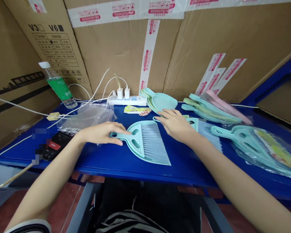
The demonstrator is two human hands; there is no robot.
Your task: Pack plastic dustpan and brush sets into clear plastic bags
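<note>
In front of me on the blue table lies a light-teal dustpan with a matching hand brush nested on it, bristles to the right. My left hand holds their handle end, fingers over it and thumb below. My right hand reaches over the table, fingers stretched out, by the edge of a small stack of teal and green dustpans. Under and beside that hand lie loose brushes, partly covered by it. Whether its fingertips touch a brush handle or a dustpan, I cannot tell.
Bagged dustpan sets lie at the right, with more teal, green and pink dustpans behind. Label cards sit near a power strip. Clear plastic bags, a black device, a bottle and cables occupy the left.
</note>
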